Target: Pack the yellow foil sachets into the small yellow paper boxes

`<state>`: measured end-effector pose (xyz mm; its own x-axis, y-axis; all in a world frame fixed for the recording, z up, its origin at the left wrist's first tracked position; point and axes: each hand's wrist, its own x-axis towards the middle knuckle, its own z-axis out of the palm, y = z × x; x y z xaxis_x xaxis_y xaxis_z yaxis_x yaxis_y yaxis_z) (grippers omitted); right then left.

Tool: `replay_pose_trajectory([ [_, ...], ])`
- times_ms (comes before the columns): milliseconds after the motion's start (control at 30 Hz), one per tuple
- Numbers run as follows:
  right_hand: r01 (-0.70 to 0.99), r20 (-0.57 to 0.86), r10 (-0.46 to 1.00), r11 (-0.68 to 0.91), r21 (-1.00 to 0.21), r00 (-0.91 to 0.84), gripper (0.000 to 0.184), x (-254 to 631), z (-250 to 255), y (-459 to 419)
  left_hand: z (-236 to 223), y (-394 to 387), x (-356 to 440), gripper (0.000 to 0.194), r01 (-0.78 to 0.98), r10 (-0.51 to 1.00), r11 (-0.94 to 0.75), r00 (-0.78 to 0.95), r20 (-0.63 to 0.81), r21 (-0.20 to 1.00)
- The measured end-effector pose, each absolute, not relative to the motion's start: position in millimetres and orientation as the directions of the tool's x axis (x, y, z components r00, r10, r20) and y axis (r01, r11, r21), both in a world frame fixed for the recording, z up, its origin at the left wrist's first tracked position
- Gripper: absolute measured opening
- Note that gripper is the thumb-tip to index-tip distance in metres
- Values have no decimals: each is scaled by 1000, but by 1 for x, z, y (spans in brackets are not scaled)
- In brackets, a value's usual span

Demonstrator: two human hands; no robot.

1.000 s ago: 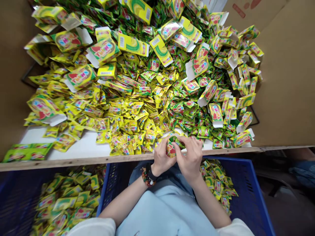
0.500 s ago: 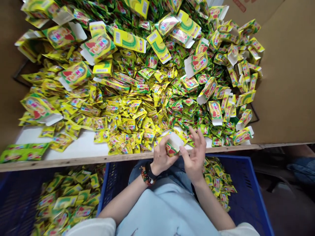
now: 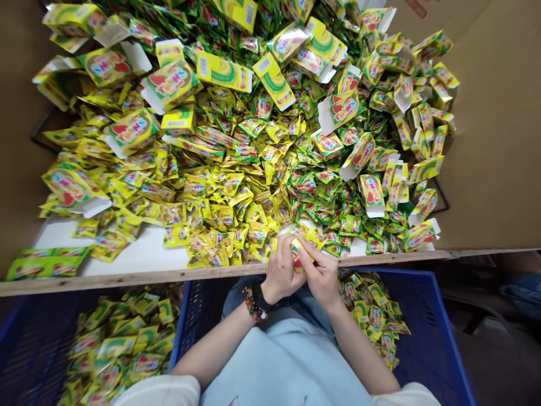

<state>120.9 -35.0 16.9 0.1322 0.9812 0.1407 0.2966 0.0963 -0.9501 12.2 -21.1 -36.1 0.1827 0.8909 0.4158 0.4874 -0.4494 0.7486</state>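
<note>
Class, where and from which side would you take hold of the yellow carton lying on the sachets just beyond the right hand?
Probably pinch the yellow carton across its long sides, reaching from the near side with the right hand. It lies on loose sachets with those edges exposed, while its thin white flap faces you and looks too flimsy to grip.

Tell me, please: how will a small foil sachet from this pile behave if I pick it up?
These foil sachets are probably light and floppy, since they lie bent and slumped over each other. Their shiny film looks slippery, so a pushed heap may slide. Being flat, they seem unlikely to roll.
</note>
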Motion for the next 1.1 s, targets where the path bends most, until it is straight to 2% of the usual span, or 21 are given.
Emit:
replay_pose_trajectory([
  [167,350,171,985,158,-923,7,33,128,15,-34,-36,-21,10,51,497,880,-466,179,440,732],
  [333,458,322,941,332,-824,-103,40,120,7,-35,-37,-22,12,43,487,890,-447,157,428,751],
  [433,506,386,914,394,-767,-127,36,132,11,-47,-30,-22,7,42,465,845,-534,259,469,706],
  [500,618,330,938,320,-719,-101,34,159,18,-63,-17,-17,-2,54,453,793,-607,403,457,653],
  [533,704,247,967,215,-677,-58,33,176,21,-72,-9,-12,-8,59,482,781,-621,444,438,618],
  [600,875,43,999,0,-484,23,27,209,24,-86,9,4,-20,51,634,822,-567,400,405,526],
  [667,941,-51,997,-66,-332,52,24,227,21,-86,26,28,-28,34,805,884,-419,255,392,420],
  [700,943,-51,998,-48,-329,33,26,227,17,-79,32,42,-29,30,857,898,-359,211,385,369],
  [767,905,27,999,50,-422,-43,32,210,8,-50,39,70,-27,29,900,906,-328,213,365,288],
  [833,873,142,988,116,-473,-54,32,178,1,-9,40,93,-21,26,885,893,-394,305,331,248],
  [900,873,185,982,122,-472,-36,33,146,0,33,38,109,-18,22,843,863,-480,404,304,242],
  [1000,874,120,991,116,-473,-66,43,122,2,72,38,116,-25,15,770,815,-569,481,324,287],
  [1100,866,89,993,108,-488,-73,28,129,2,75,44,105,-42,12,680,824,-564,426,374,469],
])
